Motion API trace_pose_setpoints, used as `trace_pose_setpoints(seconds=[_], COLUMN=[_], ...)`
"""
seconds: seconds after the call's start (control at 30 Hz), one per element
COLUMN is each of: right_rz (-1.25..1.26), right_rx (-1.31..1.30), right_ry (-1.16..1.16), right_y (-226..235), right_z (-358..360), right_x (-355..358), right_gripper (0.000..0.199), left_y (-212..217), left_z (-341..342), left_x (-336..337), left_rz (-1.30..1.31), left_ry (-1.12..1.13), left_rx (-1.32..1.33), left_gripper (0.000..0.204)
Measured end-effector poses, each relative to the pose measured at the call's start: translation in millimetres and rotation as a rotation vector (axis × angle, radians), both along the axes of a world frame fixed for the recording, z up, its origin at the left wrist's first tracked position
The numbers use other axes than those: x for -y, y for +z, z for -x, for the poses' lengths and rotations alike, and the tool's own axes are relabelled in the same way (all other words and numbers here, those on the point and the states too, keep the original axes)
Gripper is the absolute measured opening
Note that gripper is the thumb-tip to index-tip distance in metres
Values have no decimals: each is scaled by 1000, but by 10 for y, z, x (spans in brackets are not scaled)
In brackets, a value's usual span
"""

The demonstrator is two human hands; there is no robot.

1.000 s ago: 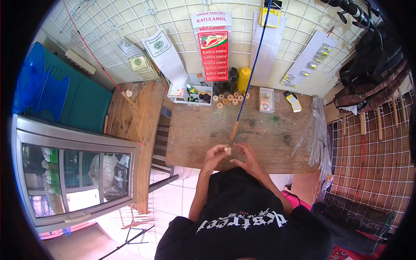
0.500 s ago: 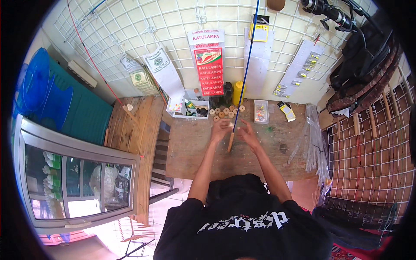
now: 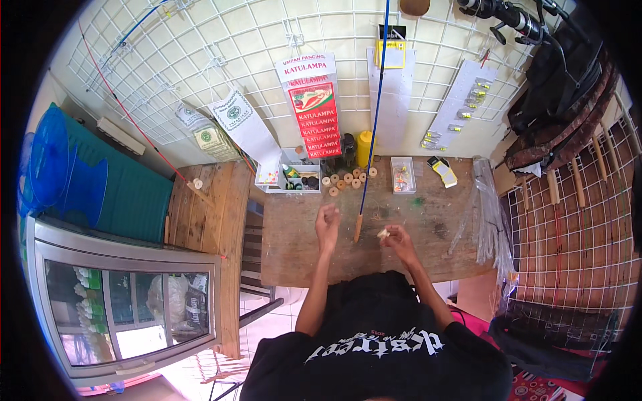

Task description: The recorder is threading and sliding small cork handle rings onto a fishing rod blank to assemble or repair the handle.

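A fishing rod with a blue blank [image 3: 374,127] and a light wooden handle [image 3: 358,228] stands between my hands, its handle end at the wooden table. My left hand [image 3: 327,224] is raised left of the handle, fingers loosely bent and slightly blurred, with nothing visible in them. On the right of the handle, my right hand [image 3: 401,242] pinches a small pale piece [image 3: 383,234] in its fingertips; its kind is too small to make out. Neither hand touches the rod. Beyond them, several round wooden spools [image 3: 348,178] sit on the table.
At the back of the table [image 3: 301,247] are a white compartment box [image 3: 294,186], a yellow bottle [image 3: 364,148], a small white tray [image 3: 403,176] and a yellow-black packet [image 3: 442,172]. Clear plastic sleeves [image 3: 483,214] lie along the right edge. A glass-fronted cabinet [image 3: 127,230] stands at left.
Both hands have left the rod just above its handle. My right hand has come nearer and to the right, now with the pale piece; my left has drawn back slightly. The view has shifted a little.
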State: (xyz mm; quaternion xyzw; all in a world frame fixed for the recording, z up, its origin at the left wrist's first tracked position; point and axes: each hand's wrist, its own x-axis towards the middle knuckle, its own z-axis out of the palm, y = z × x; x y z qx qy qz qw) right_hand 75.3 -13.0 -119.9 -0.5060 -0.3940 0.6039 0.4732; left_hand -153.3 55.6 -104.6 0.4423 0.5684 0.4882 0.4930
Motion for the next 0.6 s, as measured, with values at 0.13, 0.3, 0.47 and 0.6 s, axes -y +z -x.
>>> trace_pose_setpoints(seconds=[0.13, 0.3, 0.47, 0.6], right_rz=[38, 38, -78, -94], right_rx=[113, -76, 93, 264], right_ry=[139, 221, 292, 365], right_y=[-135, 37, 171, 394], right_z=[78, 277, 372, 388], right_x=[330, 437, 442, 469], right_gripper=[38, 44, 51, 54], left_y=[93, 92, 241, 171], left_z=[-28, -33, -104, -76], left_x=[657, 1043, 1092, 1200], left_rz=[227, 356, 323, 332], left_ry=[-139, -436, -438, -399], left_rx=[99, 103, 195, 221], left_gripper=[42, 49, 42, 36])
